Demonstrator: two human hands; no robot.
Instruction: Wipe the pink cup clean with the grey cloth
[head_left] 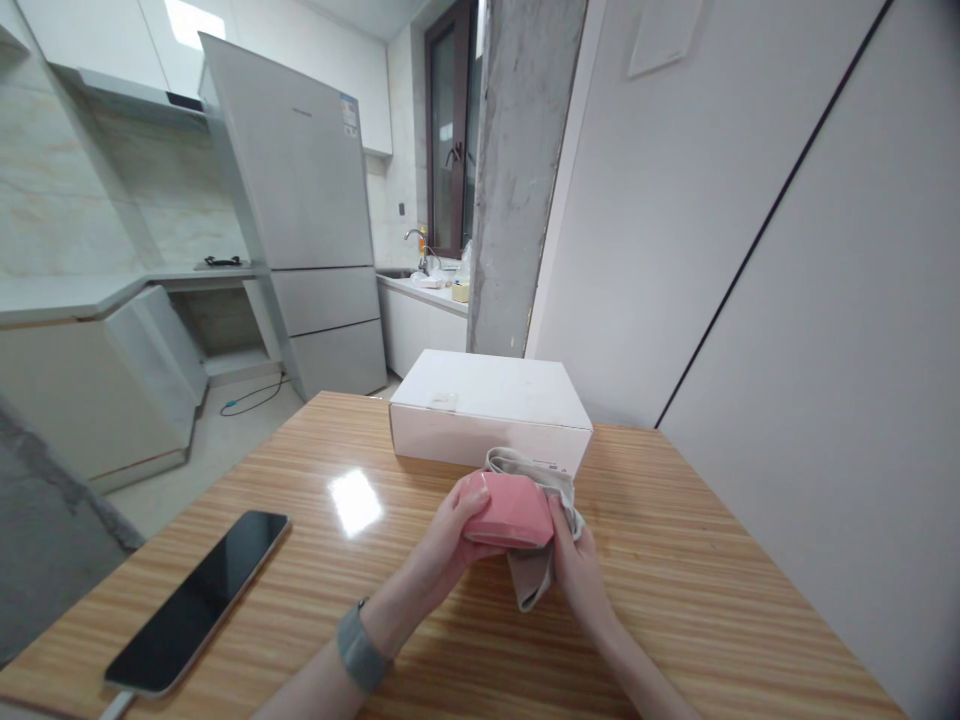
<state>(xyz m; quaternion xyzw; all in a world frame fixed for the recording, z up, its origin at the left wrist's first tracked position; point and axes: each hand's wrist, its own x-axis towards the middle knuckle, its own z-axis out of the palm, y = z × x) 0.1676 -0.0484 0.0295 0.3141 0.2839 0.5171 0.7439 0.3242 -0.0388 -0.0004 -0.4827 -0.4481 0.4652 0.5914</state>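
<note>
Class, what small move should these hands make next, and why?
Perhaps the right hand should draw the grey cloth across the pink object: it holds the cloth at that object's right end, while the left hand grips the other.

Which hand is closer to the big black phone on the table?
Left. The left hand holds the pink object, to the right of the phone; the right hand is farther right, gripping the grey cloth.

wood-grain table (697,560): white box (487,390) near far edge; black-screened phone (199,605), white cable (118,704) attached, at left.
</note>
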